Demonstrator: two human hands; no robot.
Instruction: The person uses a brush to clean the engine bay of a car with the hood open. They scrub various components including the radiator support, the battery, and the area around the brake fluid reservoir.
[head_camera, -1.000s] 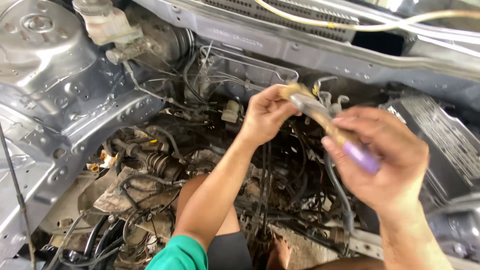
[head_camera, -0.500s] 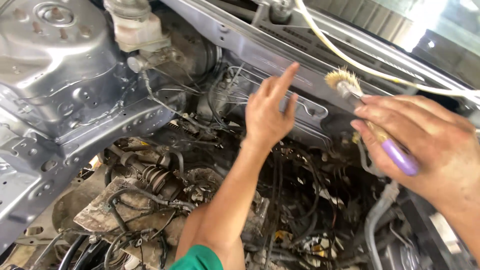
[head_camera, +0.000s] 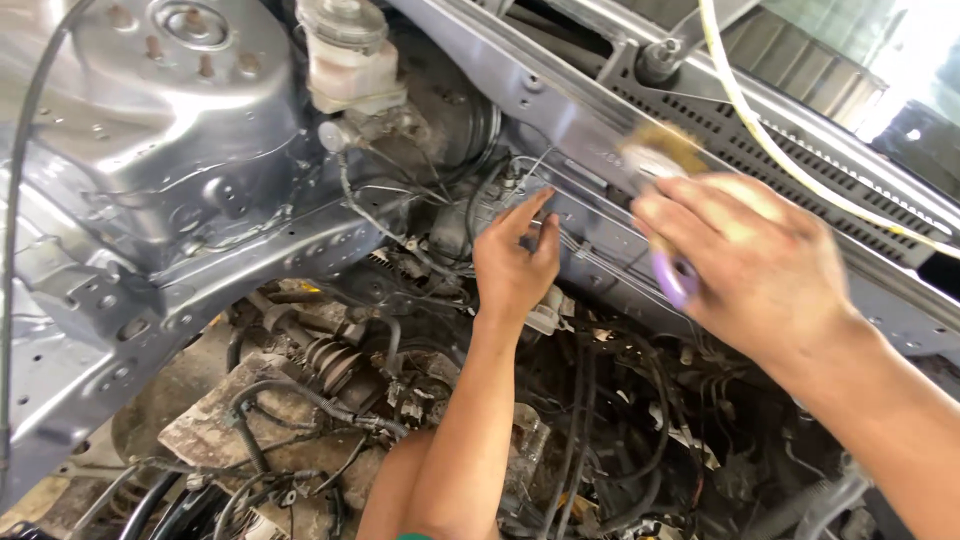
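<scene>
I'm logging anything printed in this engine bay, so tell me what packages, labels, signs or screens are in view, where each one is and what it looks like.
No packages, labels, signs or screens can be made out.
Nearest thing to a container: a brake fluid reservoir, top centre, whitish translucent plastic with a round cap, no label visible.
The right hand holds a blurred brush with a purple handle; no marking shows.

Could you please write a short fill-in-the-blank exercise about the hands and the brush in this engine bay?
1. The right hand grips a paintbrush with a ____ plastic handle.
2. The left hand's fingertips touch the grey metal ____ panel.
3. The white plastic fluid reservoir sits to the ____ of both hands in the picture.

Missing words: purple; firewall; left
</scene>
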